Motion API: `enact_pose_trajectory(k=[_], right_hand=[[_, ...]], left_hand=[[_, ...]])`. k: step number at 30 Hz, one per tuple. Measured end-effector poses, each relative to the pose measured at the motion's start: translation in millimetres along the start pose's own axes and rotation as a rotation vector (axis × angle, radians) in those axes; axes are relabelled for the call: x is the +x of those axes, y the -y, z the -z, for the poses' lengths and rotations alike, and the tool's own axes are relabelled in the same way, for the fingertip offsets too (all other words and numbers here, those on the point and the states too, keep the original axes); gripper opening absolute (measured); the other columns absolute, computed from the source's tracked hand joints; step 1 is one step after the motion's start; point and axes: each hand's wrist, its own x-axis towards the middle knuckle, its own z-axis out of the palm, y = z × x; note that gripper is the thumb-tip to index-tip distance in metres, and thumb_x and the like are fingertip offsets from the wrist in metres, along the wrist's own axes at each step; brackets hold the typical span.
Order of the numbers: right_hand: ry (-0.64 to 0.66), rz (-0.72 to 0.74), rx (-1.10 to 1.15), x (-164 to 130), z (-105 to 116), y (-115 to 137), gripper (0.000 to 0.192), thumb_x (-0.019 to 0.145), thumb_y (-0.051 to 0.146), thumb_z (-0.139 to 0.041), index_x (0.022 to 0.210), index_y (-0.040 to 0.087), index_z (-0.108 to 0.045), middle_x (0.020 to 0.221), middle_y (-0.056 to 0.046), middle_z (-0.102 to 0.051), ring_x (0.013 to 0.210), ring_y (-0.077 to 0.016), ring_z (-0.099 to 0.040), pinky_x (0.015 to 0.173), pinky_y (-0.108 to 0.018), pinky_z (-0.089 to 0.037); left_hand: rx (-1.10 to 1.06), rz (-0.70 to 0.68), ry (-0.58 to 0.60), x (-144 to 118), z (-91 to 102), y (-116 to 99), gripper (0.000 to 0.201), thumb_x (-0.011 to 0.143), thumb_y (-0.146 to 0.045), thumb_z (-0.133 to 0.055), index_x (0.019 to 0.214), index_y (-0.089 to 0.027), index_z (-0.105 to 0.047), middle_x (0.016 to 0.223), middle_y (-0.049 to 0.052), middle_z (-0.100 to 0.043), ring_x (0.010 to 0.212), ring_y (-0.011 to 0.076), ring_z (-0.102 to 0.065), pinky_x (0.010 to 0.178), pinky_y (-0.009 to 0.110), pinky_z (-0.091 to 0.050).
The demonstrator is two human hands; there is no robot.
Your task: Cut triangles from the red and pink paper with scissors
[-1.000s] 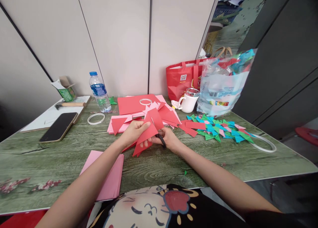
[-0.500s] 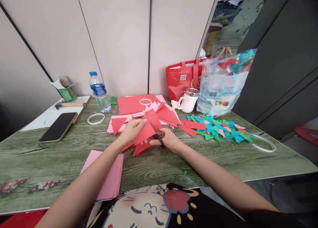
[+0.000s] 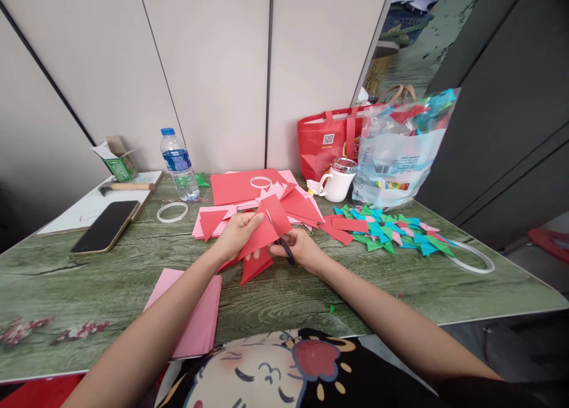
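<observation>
My left hand (image 3: 236,232) pinches a red paper sheet (image 3: 262,230) above the green wood-grain table (image 3: 275,295). My right hand (image 3: 299,248) grips black-handled scissors (image 3: 284,248), their blades reaching up into the red sheet. A red cut-off piece (image 3: 254,267) hangs just under the hands, near the tabletop. Behind the hands lies a heap of red and pink paper pieces (image 3: 249,200).
A pink paper stack (image 3: 195,316) lies near left. A phone (image 3: 105,226), tape ring (image 3: 172,212), water bottle (image 3: 178,165) and hammer (image 3: 127,187) sit at left. A white mug (image 3: 336,181), red bag (image 3: 326,138), plastic bag (image 3: 400,153) and folded coloured triangles (image 3: 391,230) are at right.
The scissors have cut further along the red sheet. The lower red piece has dropped and swung away from the sheet. Both hands stay in nearly the same place.
</observation>
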Motion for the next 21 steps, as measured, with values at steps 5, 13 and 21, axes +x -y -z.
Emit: enact_pose_trajectory(k=[5, 13, 21], right_hand=[[-0.018, -0.007, -0.031, -0.7, -2.4, 1.4, 0.040, 0.052, 0.036, -0.078, 0.084, 0.015, -0.065, 0.067, -0.001, -0.066, 0.061, -0.0149, -0.060, 0.061, -0.026, -0.046], [-0.024, 0.008, -0.034, 0.1, -3.6, -1.9, 0.035, 0.052, 0.038, -0.077, 0.076, 0.015, -0.064, 0.063, 0.000, -0.064, 0.054, -0.0120, -0.054, 0.055, -0.024, -0.044], [-0.073, 0.016, -0.068, 0.2, -4.9, -1.8, 0.037, 0.051, 0.040, -0.077, 0.074, 0.014, -0.064, 0.056, 0.002, -0.058, 0.049, -0.0086, -0.045, 0.050, -0.022, -0.040]], left_hand=[[0.017, 0.002, -0.012, -0.5, -1.6, -1.1, 0.035, 0.083, -0.046, -0.044, 0.066, -0.015, -0.049, 0.035, -0.002, -0.054, 0.021, 0.0091, -0.042, 0.022, 0.016, -0.029], [-0.012, 0.018, -0.001, -1.0, -2.3, -2.9, 0.035, 0.081, -0.047, -0.047, 0.065, -0.016, -0.049, 0.035, -0.002, -0.054, 0.021, 0.0090, -0.042, 0.021, 0.015, -0.028], [-0.032, 0.029, 0.002, -1.5, -3.7, -3.0, 0.038, 0.081, -0.049, -0.046, 0.064, -0.015, -0.050, 0.035, -0.001, -0.054, 0.022, 0.0091, -0.043, 0.022, 0.016, -0.029]])
